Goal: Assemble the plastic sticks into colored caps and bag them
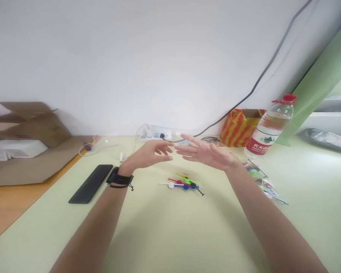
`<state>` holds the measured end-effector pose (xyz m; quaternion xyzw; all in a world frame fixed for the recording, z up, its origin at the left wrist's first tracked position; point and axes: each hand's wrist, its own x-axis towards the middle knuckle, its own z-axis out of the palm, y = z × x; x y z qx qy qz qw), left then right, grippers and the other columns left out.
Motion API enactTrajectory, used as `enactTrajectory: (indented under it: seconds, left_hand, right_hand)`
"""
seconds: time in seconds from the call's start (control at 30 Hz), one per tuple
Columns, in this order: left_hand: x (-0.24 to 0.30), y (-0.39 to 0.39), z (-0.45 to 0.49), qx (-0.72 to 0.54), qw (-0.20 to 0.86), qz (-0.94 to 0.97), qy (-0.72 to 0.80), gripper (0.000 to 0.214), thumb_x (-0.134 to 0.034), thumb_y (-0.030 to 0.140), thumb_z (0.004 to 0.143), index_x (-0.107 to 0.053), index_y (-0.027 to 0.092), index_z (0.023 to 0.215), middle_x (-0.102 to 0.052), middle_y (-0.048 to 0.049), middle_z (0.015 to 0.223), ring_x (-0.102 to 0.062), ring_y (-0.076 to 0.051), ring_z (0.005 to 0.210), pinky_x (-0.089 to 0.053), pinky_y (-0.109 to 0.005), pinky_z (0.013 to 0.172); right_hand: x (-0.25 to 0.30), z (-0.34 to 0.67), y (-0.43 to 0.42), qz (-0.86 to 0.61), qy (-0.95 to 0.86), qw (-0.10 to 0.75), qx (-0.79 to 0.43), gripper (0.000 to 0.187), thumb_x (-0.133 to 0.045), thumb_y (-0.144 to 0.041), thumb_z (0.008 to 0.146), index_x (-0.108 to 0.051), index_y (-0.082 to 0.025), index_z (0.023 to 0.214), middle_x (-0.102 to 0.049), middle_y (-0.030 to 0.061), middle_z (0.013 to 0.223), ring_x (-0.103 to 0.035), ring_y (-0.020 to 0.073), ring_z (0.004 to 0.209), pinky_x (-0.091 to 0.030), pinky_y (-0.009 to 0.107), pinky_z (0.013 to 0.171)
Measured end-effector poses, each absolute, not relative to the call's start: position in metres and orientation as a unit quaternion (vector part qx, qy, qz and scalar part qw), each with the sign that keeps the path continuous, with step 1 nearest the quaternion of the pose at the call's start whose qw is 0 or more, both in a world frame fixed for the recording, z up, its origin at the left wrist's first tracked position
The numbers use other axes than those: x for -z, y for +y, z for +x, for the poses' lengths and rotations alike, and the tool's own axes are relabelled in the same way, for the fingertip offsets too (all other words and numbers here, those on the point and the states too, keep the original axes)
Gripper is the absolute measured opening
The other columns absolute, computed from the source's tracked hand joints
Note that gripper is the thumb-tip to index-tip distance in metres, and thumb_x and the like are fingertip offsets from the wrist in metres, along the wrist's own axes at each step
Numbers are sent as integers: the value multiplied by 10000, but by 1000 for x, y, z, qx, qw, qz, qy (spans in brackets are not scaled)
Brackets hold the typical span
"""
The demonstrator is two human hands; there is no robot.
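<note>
My left hand and my right hand are raised over the pale green table, fingertips nearly meeting, fingers stretched out and empty. A black watch sits on my left wrist. Below the hands lies a small heap of coloured plastic sticks with round ends, red, blue, green, yellow and white. Neither hand touches the heap.
A black phone lies left of my left arm. A water bottle with a red cap stands at the right beside a striped orange bag. A clear packet of coloured pieces, a power strip and a cardboard box are around.
</note>
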<state>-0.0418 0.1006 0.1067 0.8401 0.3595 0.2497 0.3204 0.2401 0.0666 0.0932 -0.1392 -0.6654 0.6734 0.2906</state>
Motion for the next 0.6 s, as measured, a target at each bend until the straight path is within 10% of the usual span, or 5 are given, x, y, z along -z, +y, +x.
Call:
enactTrajectory:
  seconds: [0.6]
  left_hand:
    - [-94,110,-47,-244,285,845,381,344,-736,405,839,-730,238,1140,-785,-29,842,-727,-212,800,-537,-329,789]
  right_hand:
    - [-95,243,66,-121,-668,273,-682,941,-481,-831,851,-192,-387,1628,-308,30,1677,-278,307,1539,-202,527,1237]
